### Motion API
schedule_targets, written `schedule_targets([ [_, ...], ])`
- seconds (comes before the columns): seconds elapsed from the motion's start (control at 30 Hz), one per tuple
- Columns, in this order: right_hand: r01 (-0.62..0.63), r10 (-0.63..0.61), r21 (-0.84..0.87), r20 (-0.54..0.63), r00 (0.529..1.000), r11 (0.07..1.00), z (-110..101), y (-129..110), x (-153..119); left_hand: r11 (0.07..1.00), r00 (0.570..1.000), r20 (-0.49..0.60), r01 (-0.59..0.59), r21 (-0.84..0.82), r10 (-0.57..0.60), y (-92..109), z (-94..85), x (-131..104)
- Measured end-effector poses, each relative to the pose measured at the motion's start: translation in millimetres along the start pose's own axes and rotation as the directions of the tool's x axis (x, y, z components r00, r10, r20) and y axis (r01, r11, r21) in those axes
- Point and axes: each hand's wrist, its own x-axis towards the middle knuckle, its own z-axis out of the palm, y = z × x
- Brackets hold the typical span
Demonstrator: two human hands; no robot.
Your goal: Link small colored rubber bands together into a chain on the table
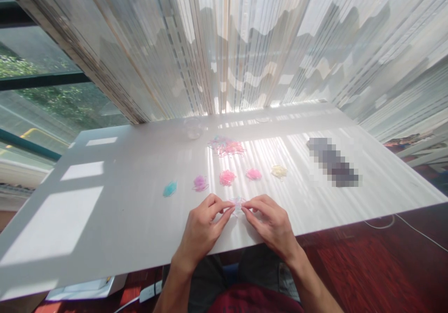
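My left hand [205, 222] and my right hand [269, 217] face each other near the table's front edge. Both are closed in a pinch, thumb against forefinger, at the two sides of a small clump of pale lilac rubber bands [237, 202]. How many bands each pinch holds is too small to tell. Beyond my hands lies a row of little rubber band piles: teal [170, 188], purple [200, 183], coral [227, 177], pink [254, 174] and pale yellow [279, 171]. A larger mixed pile [229, 147] spreads behind the row.
The white table [133, 229] carries a clear round container [193, 129] and a clear lid-like disc [262, 119] at the back. A blurred-out dark object [332, 162] lies on the right. Striped curtains [224, 46] hang behind; a power strip [150, 292] is below the front edge.
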Motion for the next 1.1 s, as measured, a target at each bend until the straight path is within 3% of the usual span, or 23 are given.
schedule_targets([
  [0.13,-0.163,0.142,-0.124,-0.162,0.976,0.979,-9.2,4.4,10.8,0.995,0.999,-0.055,0.003,0.095,0.003,-6.7,-1.6,-4.9],
  [0.27,-0.225,0.133,-0.301,-0.296,0.946,0.927,-20.9,22.1,33.2,0.976,0.992,-0.126,0.009,0.217,0.019,-12.1,-2.0,-13.1],
  [0.5,-0.242,0.156,-0.383,-0.242,0.958,0.892,-20.3,46.8,43.5,0.964,0.992,-0.122,0.011,0.267,0.023,-12.1,1.6,-17.2],
  [1.1,-0.246,0.184,-0.357,-0.199,0.963,0.901,-17.3,42.0,36.9,0.958,0.995,-0.098,-0.006,0.288,0.036,-17.1,2.8,-20.0],
])
